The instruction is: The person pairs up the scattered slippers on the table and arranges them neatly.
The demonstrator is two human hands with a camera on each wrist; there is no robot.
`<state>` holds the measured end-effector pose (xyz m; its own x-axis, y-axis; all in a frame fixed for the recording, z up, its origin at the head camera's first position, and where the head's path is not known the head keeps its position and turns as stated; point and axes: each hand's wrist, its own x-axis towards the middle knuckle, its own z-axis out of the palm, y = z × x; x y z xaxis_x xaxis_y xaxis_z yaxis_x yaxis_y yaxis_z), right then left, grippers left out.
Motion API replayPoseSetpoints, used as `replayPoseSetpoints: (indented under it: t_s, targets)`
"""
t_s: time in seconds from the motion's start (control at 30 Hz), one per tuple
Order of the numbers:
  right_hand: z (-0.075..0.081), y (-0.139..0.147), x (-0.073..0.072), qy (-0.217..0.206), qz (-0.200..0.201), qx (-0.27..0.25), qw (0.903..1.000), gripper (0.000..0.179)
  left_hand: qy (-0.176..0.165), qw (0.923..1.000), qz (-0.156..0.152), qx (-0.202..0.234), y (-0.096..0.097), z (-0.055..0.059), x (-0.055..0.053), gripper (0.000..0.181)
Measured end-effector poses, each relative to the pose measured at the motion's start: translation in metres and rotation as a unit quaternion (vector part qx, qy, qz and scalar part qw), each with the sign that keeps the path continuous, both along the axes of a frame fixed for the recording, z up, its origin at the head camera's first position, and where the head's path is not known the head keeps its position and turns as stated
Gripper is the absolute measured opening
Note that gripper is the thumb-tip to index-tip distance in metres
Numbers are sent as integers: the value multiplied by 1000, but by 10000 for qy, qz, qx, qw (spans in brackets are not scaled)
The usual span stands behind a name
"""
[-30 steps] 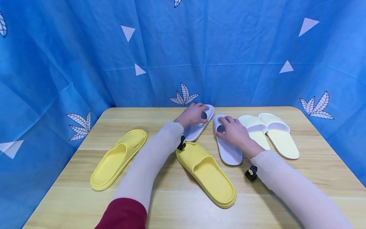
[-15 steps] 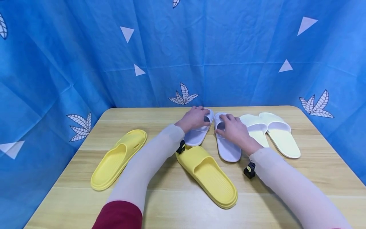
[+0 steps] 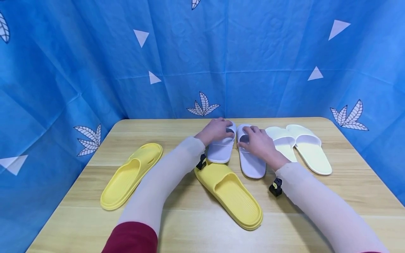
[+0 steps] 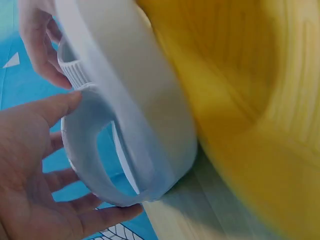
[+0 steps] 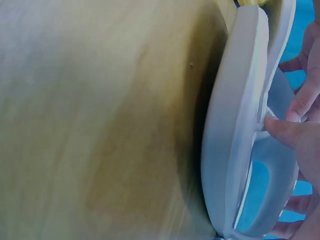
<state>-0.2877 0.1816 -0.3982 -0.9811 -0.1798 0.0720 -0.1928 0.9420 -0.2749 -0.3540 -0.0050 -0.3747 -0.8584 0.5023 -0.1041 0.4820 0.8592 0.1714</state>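
In the head view my left hand (image 3: 216, 130) grips the strap of a pale lavender slipper (image 3: 219, 153) at the table's back middle. Its thumb lies at one side of the strap and its fingers at the other in the left wrist view. My right hand (image 3: 261, 144) holds the strap of the matching lavender slipper (image 3: 252, 167) just to the right, thumb (image 5: 282, 131) on the strap's edge. Both slippers lie sole down, toes toward the curtain, nearly side by side with a narrow gap. Part of each strap is hidden under the fingers.
A yellow slipper (image 3: 237, 196) lies slanted in front, close to the left lavender one's heel. Another yellow slipper (image 3: 129, 175) rests farther left. Two cream-white slippers (image 3: 313, 158) lie at the right, partly behind my right hand. A blue curtain (image 3: 177, 52) borders the table's back.
The left lavender slipper has come nearer and turned from a slant to almost straight. The right lavender slipper has shifted slightly back and left. The yellow and cream-white slippers have stayed put.
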Motion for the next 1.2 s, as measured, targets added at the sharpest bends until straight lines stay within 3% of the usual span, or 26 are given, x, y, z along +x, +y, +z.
replayPoseSetpoints:
  t_s: [0.4, 0.8, 0.97, 1.2]
  targets:
    - [3, 18, -7, 456, 323, -60, 9984, 41, -213, 9997, 145, -38, 5, 0, 6, 60]
    - [11, 46, -12, 10, 334, -188, 9993, 45, -464, 9977, -366, 340, 16, 4, 11, 61]
    - [11, 49, -9, -186, 474, -287, 9983, 56, -529, 9973, -490, 131, 15, 5, 14, 63]
    - [7, 47, -8, -42, 334, -292, 9990, 59, -775, 9950, -623, 40, 11, 3, 17, 72]
